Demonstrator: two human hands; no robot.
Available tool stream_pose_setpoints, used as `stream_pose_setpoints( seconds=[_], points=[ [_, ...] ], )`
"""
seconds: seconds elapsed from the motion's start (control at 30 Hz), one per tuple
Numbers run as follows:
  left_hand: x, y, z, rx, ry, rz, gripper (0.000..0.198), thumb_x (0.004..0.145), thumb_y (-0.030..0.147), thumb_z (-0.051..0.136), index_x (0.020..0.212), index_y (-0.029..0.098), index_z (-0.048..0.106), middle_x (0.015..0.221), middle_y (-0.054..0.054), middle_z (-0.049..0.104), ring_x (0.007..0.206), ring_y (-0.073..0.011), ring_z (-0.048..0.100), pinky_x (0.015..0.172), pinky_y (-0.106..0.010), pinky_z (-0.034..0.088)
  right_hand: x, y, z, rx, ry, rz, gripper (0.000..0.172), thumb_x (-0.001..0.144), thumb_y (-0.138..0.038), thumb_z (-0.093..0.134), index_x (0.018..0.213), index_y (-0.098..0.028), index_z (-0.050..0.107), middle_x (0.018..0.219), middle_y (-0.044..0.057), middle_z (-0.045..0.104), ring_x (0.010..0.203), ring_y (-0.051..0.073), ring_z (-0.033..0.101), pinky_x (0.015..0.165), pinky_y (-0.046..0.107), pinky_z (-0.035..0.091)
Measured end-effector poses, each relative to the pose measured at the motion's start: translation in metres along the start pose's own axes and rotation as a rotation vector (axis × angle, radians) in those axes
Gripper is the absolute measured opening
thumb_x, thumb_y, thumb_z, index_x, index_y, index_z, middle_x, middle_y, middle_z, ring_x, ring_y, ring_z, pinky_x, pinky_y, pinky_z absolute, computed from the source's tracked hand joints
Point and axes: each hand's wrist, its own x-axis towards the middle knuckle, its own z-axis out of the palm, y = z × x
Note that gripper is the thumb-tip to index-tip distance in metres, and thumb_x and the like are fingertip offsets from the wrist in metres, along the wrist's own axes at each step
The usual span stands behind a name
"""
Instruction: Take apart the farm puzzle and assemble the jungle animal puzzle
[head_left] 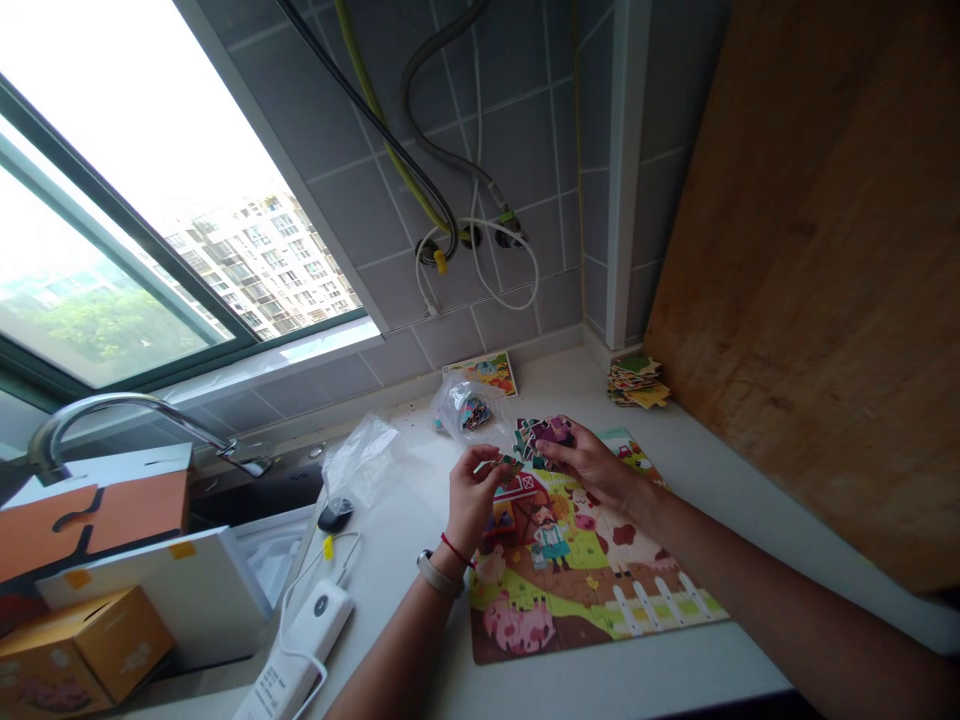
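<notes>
A colourful farm jigsaw puzzle (pixel 585 570) lies partly assembled on the white counter (pixel 397 530). My left hand (pixel 472 495) pinches a small puzzle piece (pixel 508 464) just above the puzzle's upper left corner. Beside it, my right hand (pixel 592 465) grips a joined cluster of purple and dark puzzle pieces (pixel 544 435) over the puzzle's top edge. The two hands are close together, nearly touching.
A clear bag of pieces (pixel 466 408) and an empty plastic bag (pixel 360 455) lie behind the puzzle. A stack of loose pieces (pixel 637 380) sits in the corner by a wooden board (pixel 817 270). A power bank with cable (pixel 304 630), boxes (pixel 82 650) and a tap (pixel 135 410) are at left.
</notes>
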Motion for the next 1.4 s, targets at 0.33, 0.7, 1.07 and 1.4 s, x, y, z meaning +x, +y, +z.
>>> stream_pose_setpoints(
  seconds=[0.33,0.7,1.07,1.4],
  points=[
    [-0.004,0.000,0.008,-0.141,-0.053,-0.192,0.053,0.062,0.050,0.095,0.094,0.013,0.075,0.086,-0.006,0.078,0.073,-0.0175,0.071,0.071,-0.028,0.057,-0.005,0.017,0.010,-0.093,-0.102,0.027,0.049,0.063,-0.045,0.095,0.098,-0.019,0.073,0.096,0.006,0.079,0.093,0.027,0.073,0.089,0.040,0.057],
    [-0.006,0.002,0.007,-0.085,-0.118,-0.138,0.068,0.081,0.064,0.079,0.123,0.012,0.075,0.116,-0.014,0.078,0.100,-0.0274,0.074,0.088,-0.038,0.061,-0.006,0.005,0.009,-0.105,-0.042,0.007,0.050,0.063,-0.049,0.095,0.095,-0.018,0.072,0.090,0.004,0.077,0.084,0.022,0.072,0.082,0.036,0.059],
    [-0.012,-0.012,0.003,0.664,-0.255,0.405,0.028,0.091,0.015,0.056,0.112,0.021,0.073,0.110,-0.008,0.075,0.105,-0.0224,0.068,0.096,-0.036,0.055,0.024,-0.008,0.014,-0.281,0.281,-0.254,0.053,0.067,-0.056,0.087,0.101,-0.021,0.065,0.095,0.005,0.074,0.085,0.024,0.070,0.077,0.037,0.061],
    [-0.009,-0.017,0.004,0.789,-0.327,0.453,0.019,0.088,0.014,0.058,0.095,0.020,0.074,0.097,-0.006,0.073,0.096,-0.0225,0.066,0.092,-0.034,0.052,0.122,0.019,0.086,-0.730,0.098,-0.285,0.036,0.070,-0.039,0.087,0.095,-0.019,0.071,0.091,0.006,0.074,0.090,0.028,0.068,0.087,0.042,0.057]
  ],
)
